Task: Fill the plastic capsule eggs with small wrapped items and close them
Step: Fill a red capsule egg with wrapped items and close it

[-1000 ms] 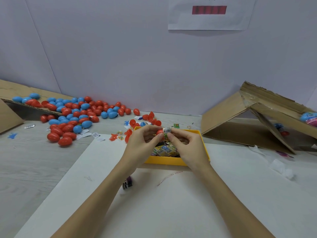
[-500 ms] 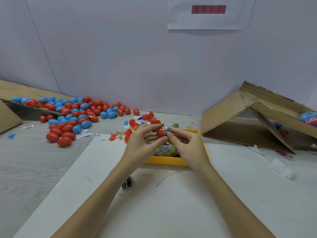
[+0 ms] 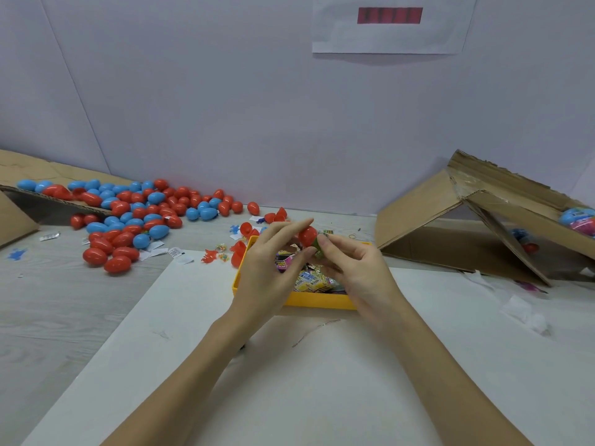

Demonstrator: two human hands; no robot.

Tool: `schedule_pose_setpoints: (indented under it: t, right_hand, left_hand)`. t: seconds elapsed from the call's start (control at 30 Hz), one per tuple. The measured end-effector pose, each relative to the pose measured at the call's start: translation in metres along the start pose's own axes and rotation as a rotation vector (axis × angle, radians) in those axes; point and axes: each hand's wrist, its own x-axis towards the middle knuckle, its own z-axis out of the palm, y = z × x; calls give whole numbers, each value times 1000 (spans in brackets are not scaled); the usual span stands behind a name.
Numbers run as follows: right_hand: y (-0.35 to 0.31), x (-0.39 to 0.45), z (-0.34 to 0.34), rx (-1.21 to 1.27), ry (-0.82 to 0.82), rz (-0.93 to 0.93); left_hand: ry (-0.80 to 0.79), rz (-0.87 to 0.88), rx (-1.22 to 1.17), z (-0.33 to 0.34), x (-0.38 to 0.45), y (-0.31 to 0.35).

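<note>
Red egg half (image 3: 307,235): pinched in left hand (image 3: 273,268); right hand (image 3: 351,268) pinching green wrapped item (image 3: 319,249), now pushed further in since a second ago; closing pending

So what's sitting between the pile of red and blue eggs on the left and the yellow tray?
In the head view, loose red egg halves, small orange and blue toy figures and white paper scraps lie between the egg pile and the yellow tray.
</note>
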Motion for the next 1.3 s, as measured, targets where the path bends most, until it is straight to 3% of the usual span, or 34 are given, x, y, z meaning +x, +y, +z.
schedule_pose_setpoints:
  t: [0.13, 0.33, 1.03, 1.17, 1.3]
  right_hand:
    - [-4, -4, 9, 390, -99, 215]
    - [-4, -11, 23, 603, -135, 367]
    - [-5, -15, 29, 690, -45, 477]
    - [-7, -14, 25, 638, -66, 417]
    - [-6, -12, 21, 502, -27, 242]
  left_hand:
    - [-49, 0, -83, 3, -1, 4]
    - [-71, -30, -184, 1, -1, 2]
    - [51, -46, -208, 2, 2, -5]
    - [-16, -53, -219, -1, 3, -3]
    - [-23, -15, -87, -5, 3, -6]
